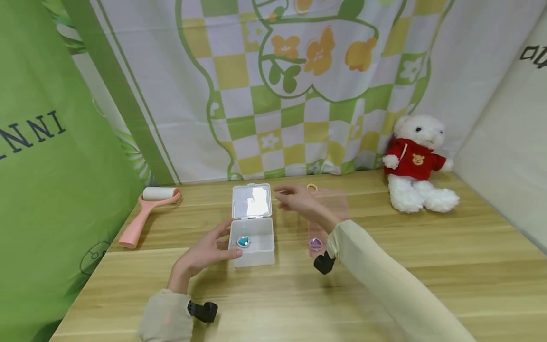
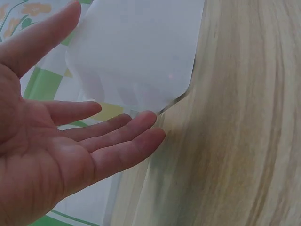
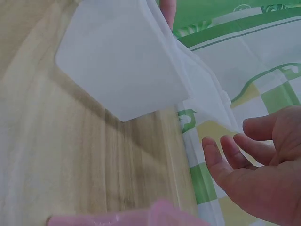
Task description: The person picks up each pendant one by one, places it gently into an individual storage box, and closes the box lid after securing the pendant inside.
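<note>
A small translucent plastic box (image 1: 255,259) stands on the table with its hinged lid (image 1: 251,201) raised at the back. Inside lies a blue heart-shaped jewel (image 1: 243,242) with a sparkly rim. My left hand (image 1: 208,252) is at the box's left side, thumb by the front corner and fingers spread, as the left wrist view shows beside the box wall (image 2: 136,52). Right of the raised lid, my right hand (image 1: 296,197) hovers with loosely bent fingers and nothing held. In the right wrist view its fingertips overlap the lid's edge (image 3: 207,89).
Under my right forearm lies a pink translucent sheet (image 1: 337,202), with a purple jewel (image 1: 315,244) and a yellow ring (image 1: 312,188) on it. A pink-handled roller (image 1: 143,213) lies at left. A white plush toy (image 1: 412,166) in a red hoodie sits back right.
</note>
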### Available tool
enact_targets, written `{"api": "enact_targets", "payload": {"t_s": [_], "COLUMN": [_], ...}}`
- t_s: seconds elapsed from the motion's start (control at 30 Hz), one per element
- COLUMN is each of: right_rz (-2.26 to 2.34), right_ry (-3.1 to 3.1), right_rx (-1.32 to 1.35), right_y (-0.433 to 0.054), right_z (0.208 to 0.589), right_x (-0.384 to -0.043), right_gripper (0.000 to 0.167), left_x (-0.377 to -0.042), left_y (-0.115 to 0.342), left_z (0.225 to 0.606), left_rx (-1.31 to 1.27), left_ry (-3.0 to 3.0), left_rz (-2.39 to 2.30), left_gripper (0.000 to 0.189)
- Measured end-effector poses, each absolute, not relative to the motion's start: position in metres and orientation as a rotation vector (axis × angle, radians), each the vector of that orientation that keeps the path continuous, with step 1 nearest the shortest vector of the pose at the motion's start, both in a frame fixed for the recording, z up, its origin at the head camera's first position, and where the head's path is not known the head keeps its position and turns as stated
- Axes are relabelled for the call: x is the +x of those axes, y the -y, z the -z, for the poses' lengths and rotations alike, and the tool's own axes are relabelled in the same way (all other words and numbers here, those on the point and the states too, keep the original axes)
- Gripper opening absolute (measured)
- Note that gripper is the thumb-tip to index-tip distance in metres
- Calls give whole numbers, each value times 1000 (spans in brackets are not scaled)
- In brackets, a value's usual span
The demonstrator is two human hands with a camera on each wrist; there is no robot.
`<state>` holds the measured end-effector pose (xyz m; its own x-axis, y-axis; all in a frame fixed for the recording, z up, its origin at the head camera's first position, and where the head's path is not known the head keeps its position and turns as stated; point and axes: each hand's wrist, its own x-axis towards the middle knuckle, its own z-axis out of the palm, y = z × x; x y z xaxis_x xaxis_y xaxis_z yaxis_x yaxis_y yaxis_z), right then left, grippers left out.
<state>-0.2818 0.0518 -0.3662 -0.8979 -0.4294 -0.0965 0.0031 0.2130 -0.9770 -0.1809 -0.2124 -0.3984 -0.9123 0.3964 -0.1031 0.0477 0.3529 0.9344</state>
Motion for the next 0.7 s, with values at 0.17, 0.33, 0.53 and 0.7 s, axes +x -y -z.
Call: {"api": "enact_targets", "payload": {"t_s": [0.17,0.33,0.53,0.7], "right_rz": [1713,1696,1739,1792], "right_ry": [-2139,-2141,-2143,-2113], "right_rx": [-379,-423,-461,-567], "right_y": [-42,-44,-44,-44], "right_z": [362,356,351,346], "right_x": [-291,-293,-288,-275], "right_gripper": [46,47,48,46], "left_x": [-181,-185,-187,-184], "left_y": [209,204,207,211], "left_z": [400,403,403,402], "left_rx": [467,505,493,460], "left_ry": [-2276,-2260,-2228,-2244], "left_rz": [-1593,-1596,-1613,-1613], "left_gripper": [88,85,84,81]}}
